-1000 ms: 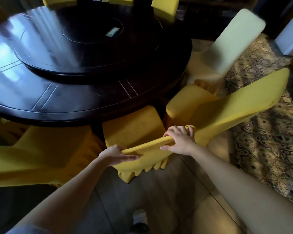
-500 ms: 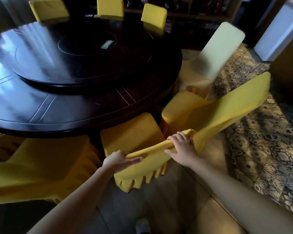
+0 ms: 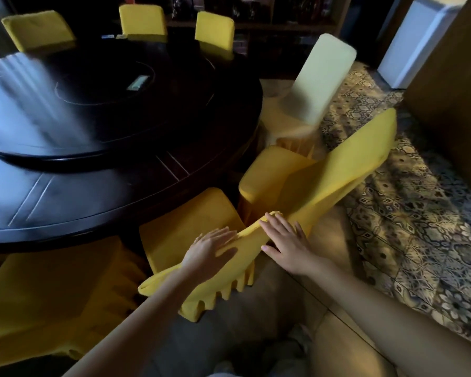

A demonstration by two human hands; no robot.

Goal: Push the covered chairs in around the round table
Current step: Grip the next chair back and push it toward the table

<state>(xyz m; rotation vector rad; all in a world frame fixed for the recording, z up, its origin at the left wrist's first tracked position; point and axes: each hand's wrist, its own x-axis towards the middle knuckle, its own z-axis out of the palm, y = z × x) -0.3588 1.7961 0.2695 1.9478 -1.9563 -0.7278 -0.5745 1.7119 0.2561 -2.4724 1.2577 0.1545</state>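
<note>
A dark round table (image 3: 98, 197) fills the upper left, with a raised turntable (image 3: 93, 104) on it. Directly below me stands a yellow-covered chair (image 3: 185, 240), its seat partly under the table edge. My left hand (image 3: 210, 254) lies flat, fingers spread, on the top of its backrest. My right hand (image 3: 286, 243) rests open on the backrest's right end, fingers stretched forward. A second yellow-covered chair (image 3: 337, 172) stands to the right, angled away from the table. A pale cream-covered chair (image 3: 318, 80) stands beyond it.
Another yellow-covered chair (image 3: 46, 292) sits at lower left. Three yellow chair backs (image 3: 144, 20) line the table's far side. A patterned rug (image 3: 419, 227) covers the floor on the right. A white cabinet (image 3: 416, 42) and a wooden panel (image 3: 452, 99) stand at the upper right.
Both hands have let go of the backrest's top edge and now lie flat and open on it. The view has tilted up, showing more of the far chairs.
</note>
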